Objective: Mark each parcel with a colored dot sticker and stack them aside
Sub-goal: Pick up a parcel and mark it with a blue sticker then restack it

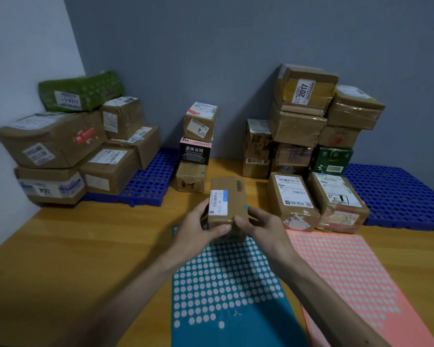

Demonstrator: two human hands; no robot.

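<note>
A small brown cardboard parcel (229,204) with a white and blue label is held above the table's middle. My left hand (198,227) grips its near left side, thumb across the front. My right hand (259,225) holds its right side. A small blue dot sticker (246,207) shows at the parcel's right edge, by my right fingertip. Under my hands lies a blue sticker sheet (226,291) with many dots peeled off. A pink sticker sheet (356,279) lies to its right.
A column of three small parcels (197,149) stands behind the held one. Piles of parcels sit at the back left (68,146) and back right (308,136), partly on blue perforated mats (398,194). Grey walls close off the back of the wooden table (85,246).
</note>
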